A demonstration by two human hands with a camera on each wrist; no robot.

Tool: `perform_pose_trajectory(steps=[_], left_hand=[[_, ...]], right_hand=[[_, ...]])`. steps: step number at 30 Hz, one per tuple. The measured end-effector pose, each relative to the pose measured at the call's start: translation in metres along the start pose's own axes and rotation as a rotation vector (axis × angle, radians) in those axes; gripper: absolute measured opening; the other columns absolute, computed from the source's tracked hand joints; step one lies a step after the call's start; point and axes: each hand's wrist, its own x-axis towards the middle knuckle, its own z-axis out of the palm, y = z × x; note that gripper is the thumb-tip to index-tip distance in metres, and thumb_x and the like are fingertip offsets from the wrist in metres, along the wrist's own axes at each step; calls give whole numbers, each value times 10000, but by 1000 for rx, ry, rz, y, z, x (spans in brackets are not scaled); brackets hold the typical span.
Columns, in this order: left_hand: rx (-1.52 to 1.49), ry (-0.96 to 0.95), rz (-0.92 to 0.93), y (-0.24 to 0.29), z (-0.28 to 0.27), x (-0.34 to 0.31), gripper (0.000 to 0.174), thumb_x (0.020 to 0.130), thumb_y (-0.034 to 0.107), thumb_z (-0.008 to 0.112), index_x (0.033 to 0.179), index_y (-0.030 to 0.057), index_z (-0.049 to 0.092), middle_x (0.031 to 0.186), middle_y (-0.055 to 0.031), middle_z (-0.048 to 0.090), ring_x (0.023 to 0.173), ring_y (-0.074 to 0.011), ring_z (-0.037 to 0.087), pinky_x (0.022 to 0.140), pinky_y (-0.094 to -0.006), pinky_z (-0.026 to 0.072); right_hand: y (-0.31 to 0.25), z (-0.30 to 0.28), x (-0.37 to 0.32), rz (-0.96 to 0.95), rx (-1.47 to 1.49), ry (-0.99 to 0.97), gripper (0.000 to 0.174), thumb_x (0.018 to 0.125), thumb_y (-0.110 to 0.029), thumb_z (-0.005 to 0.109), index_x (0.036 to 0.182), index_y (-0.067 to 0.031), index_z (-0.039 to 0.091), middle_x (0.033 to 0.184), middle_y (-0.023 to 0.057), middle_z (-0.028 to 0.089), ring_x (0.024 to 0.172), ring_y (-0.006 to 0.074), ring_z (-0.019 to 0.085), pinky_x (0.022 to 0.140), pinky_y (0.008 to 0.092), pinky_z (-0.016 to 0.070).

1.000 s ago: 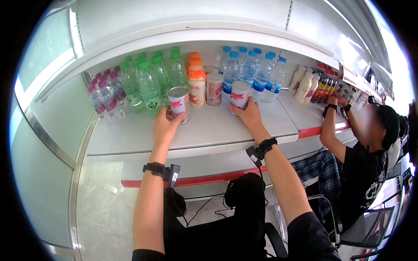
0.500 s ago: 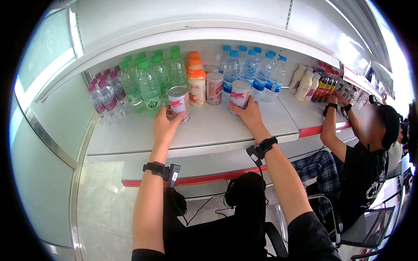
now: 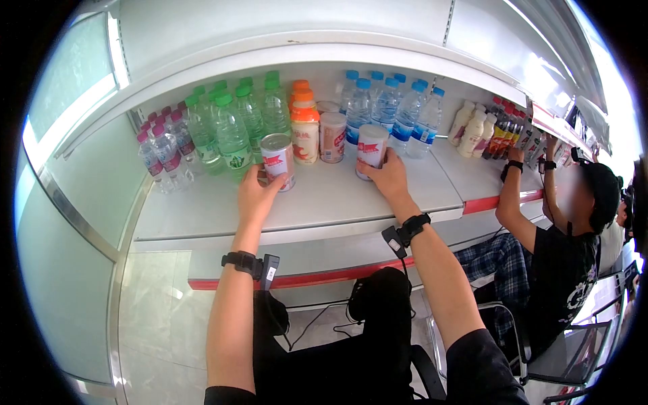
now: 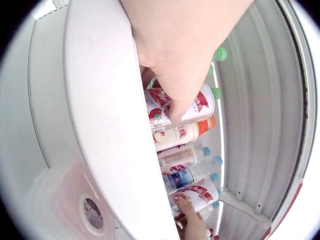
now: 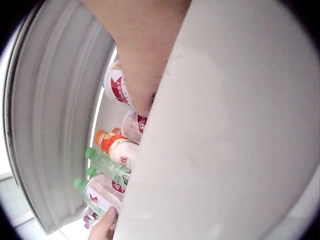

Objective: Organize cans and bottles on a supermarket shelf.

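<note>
My left hand (image 3: pixel 258 196) grips a white-and-pink can (image 3: pixel 275 156) with a red ribbon label, thumb on its near side. The can stands upright at the front of the green-capped bottles (image 3: pixel 231 138). Farther right, my right hand (image 3: pixel 389 179) holds a matching can (image 3: pixel 372 143), its fingers hidden behind it. This can is before the blue-capped water bottles (image 3: pixel 360 101). Between the two and set back stands another such can (image 3: pixel 332 138), next to an orange-capped bottle (image 3: pixel 305 138). In the left wrist view, the thumb lies across the label of the left can (image 4: pixel 200 107).
Purple-capped bottles (image 3: pixel 165 152) stand at the left end of the white shelf (image 3: pixel 324 209). An upper shelf edge (image 3: pixel 304 52) overhangs everything. To the right are white bottles (image 3: pixel 470 131), dark red-capped bottles (image 3: pixel 507 128) and a seated person (image 3: pixel 567 263) reaching into the shelf.
Both my hands and their cans stay practically in place. The seated person's farther hand has moved right and up along the shelf.
</note>
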Motion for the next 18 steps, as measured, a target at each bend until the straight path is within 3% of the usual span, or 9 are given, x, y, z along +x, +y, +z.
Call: perform_pose_trajectory(steps=[5, 10, 16, 18], left_hand=[[-10, 7, 17, -4, 1, 1, 484, 749, 337, 826, 1037, -9, 648, 902, -130, 706, 810, -259, 684, 740, -365, 528], [6, 2, 11, -3, 0, 1, 479, 752, 335, 824, 1042, -5, 650, 892, -129, 706, 811, -267, 683, 741, -370, 528], [28, 17, 29, -5, 1, 1, 483, 754, 341, 820, 1051, 1, 651, 894, -126, 705, 811, -270, 683, 740, -375, 529], [44, 26, 39, -6, 1, 1, 481, 755, 341, 819, 1053, 2, 651, 896, -125, 705, 812, -270, 684, 741, -376, 529]], right_hand=[[6, 5, 0, -116, 38, 118, 649, 693, -410, 849, 1103, 25, 597, 1020, 210, 691, 922, 322, 684, 808, 403, 531], [2, 0, 1, 29, 288, 159, 596, 716, -388, 809, 1061, 40, 578, 994, 225, 686, 901, 340, 684, 797, 407, 533], [-7, -8, -2, 164, 268, 132, 659, 742, -394, 804, 1144, 40, 513, 1007, 229, 701, 917, 301, 707, 796, 379, 546], [4, -2, 2, 127, 223, 109, 677, 737, -379, 815, 1165, 37, 496, 1005, 223, 704, 914, 290, 710, 792, 376, 549]])
